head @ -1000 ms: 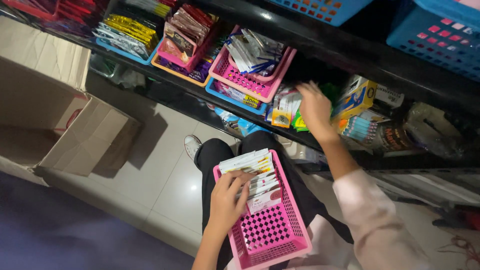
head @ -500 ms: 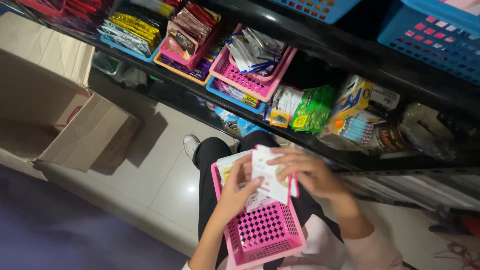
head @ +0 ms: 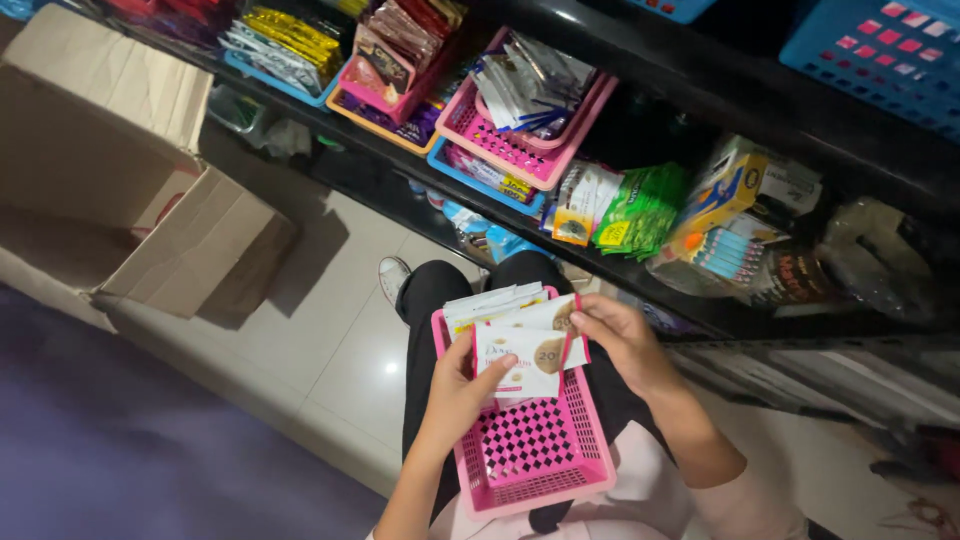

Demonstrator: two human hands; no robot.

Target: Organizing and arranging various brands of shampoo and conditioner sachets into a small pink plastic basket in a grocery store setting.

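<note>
A pink perforated basket rests on my lap. Several white sachets stand at its far end. My left hand grips a white sachet packet by its lower left corner, thumb on its face. My right hand pinches the same packet's upper right edge over the basket. Both hands hold it just above the stacked sachets.
A dark shelf in front carries pink baskets of packets, an orange tray, green packets and a yellow-blue box. Blue baskets sit higher up. An open cardboard box stands on the tiled floor at left.
My right hand came back from the shelf's packets to the basket. It now holds a white packet together with my left hand, lower over the basket than half a second ago.
</note>
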